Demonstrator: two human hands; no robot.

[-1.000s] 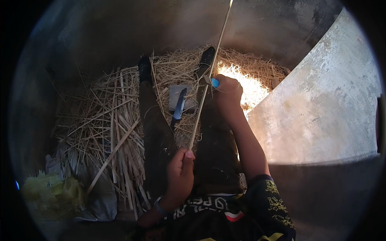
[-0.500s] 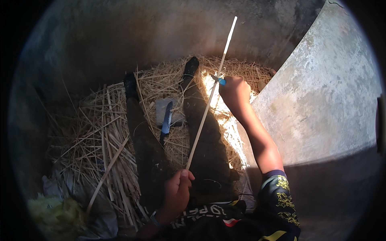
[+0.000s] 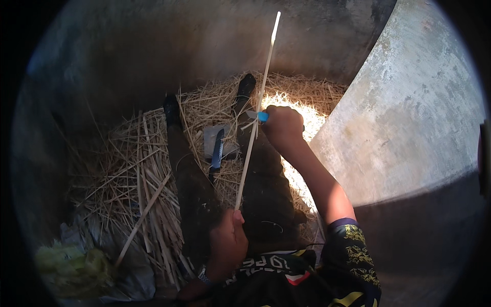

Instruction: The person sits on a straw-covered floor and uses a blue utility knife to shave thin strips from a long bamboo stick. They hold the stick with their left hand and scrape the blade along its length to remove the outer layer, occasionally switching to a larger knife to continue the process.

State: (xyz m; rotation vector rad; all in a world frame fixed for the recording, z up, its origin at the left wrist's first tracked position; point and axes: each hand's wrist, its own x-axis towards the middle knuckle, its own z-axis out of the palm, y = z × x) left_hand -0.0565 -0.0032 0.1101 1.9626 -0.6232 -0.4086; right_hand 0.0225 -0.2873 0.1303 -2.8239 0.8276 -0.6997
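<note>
A long, thin pale stick (image 3: 247, 166) stretches away from me, its far end brightly sunlit. Its near end is in my left hand (image 3: 228, 239), closed with the thumb on top, low over my lap. About halfway along, my right hand (image 3: 284, 128) grips a small knife (image 3: 263, 116) with a blue handle. The blade points left and lies against the stick, where thin curled shavings (image 3: 250, 124) hang off. Between my outstretched legs rests a second knife (image 3: 217, 150), dark and with a toothed edge, on a flat grey block (image 3: 209, 137).
Straw-like shavings (image 3: 199, 115) cover the floor around my legs. Left of them lies a bundle of long sticks (image 3: 153, 207). A yellow-green bundle (image 3: 74, 271) sits at lower left. A curved concrete wall (image 3: 169, 46) rises ahead, with a pale sunlit wall (image 3: 399, 117) on the right.
My right hand and the blue-handled knife have moved down along the stick towards me and left. A shaving has lifted at the blade. The stick's far end has swung left.
</note>
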